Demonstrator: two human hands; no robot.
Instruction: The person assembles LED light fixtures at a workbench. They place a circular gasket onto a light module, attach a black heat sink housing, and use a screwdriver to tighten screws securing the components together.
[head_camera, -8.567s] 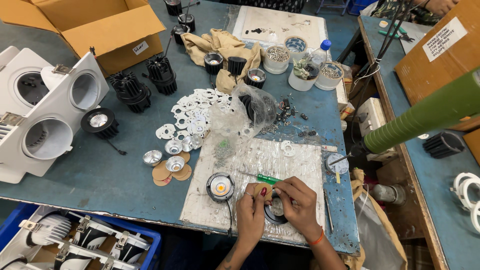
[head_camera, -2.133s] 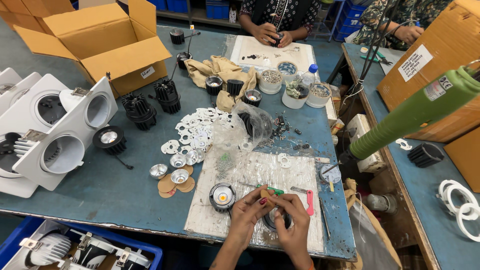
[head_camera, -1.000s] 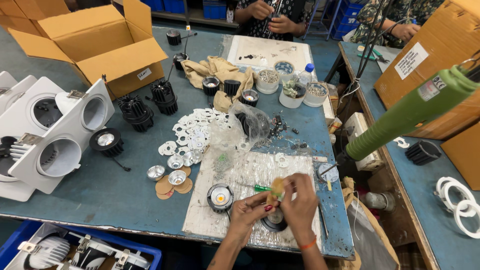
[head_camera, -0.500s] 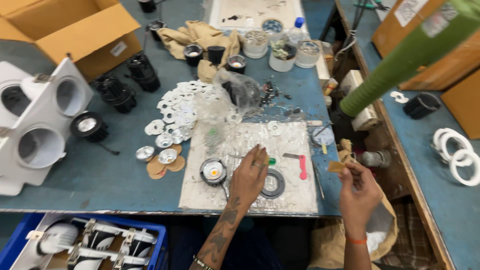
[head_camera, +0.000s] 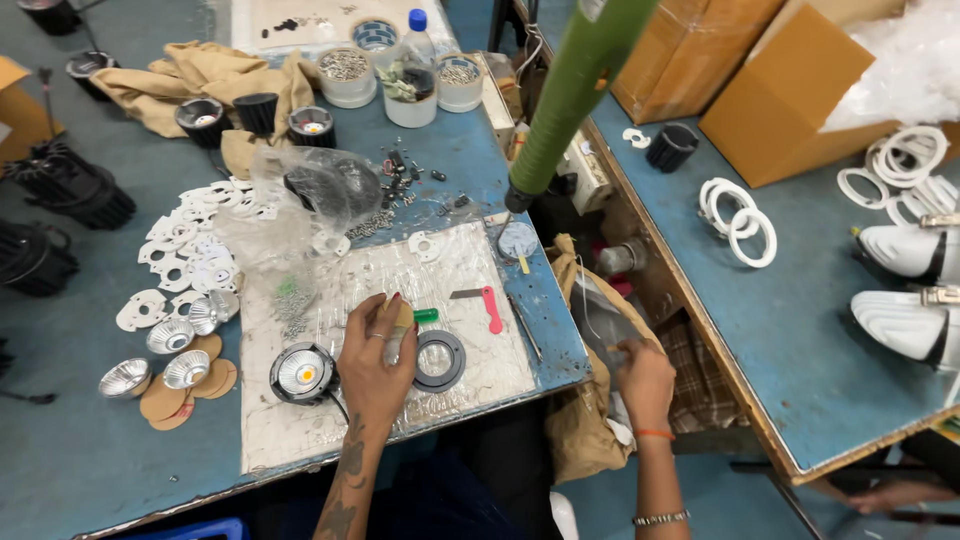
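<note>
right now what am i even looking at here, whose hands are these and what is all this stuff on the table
This is one picture from a camera worn on a person's head, looking down at their own two bare hands at a blue worktable. The left hand rests on a plastic-covered mat, fingers closed around a small tool with a green handle, beside a black ring and a round black lamp part. The right hand has left the table and reaches into a brown bag hanging at its edge; what it grips is unclear. Around lie white flat rings, silver reflectors, a red-handled tool and tubs of screws.
</note>
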